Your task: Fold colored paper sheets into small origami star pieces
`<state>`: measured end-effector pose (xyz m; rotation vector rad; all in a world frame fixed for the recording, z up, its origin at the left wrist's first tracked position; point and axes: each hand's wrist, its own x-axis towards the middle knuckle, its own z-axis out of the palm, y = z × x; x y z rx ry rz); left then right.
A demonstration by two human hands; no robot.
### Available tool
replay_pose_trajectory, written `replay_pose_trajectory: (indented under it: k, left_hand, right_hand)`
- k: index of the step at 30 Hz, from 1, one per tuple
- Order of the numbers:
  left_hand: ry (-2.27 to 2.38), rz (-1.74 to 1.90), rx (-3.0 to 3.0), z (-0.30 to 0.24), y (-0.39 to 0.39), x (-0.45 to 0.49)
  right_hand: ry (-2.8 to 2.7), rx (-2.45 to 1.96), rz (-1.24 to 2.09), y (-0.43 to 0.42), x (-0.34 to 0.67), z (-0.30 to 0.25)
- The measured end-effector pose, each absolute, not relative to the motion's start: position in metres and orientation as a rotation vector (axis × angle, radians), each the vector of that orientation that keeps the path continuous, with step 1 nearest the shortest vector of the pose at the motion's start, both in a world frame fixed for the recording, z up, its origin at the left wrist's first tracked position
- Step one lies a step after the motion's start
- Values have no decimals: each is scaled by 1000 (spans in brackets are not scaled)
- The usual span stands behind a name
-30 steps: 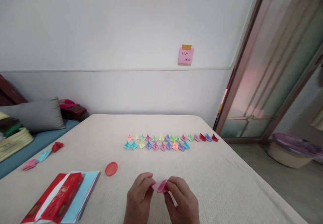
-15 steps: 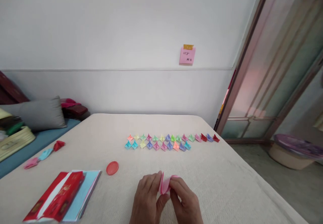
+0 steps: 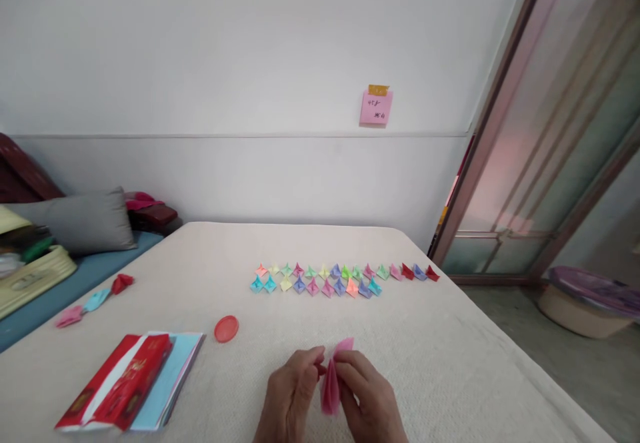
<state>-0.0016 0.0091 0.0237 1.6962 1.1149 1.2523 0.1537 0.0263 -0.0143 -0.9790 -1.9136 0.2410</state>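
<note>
Together, close in: left hand [image 3: 289, 396] and right hand [image 3: 367, 400], fingers pinching a folded pink paper [image 3: 330, 386] between them, upright, its loose upper corner flaring. Well ahead of the hands, two rows of small multicoloured origami pieces [image 3: 340, 280]; off to the left, a round red lid [image 3: 227, 328].

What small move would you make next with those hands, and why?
Probably pinch along the fold of the pink paper to sharpen its crease. The left hand and right hand both hold it, its upper corner sticks up loose, and the folded pieces in the rows look crisply creased.
</note>
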Motion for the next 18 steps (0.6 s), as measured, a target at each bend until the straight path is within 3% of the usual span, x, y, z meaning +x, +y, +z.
replay_pose_trajectory:
  k: [10,18]
  left_hand:
    - [1240,1102,2136,-5,16,-7]
    - [1270,1042,2126,-3,16,-5]
  right_hand:
    - [-2013,-964,97,24,151,-12]
    - [-2001,-869,287,22,149,-8]
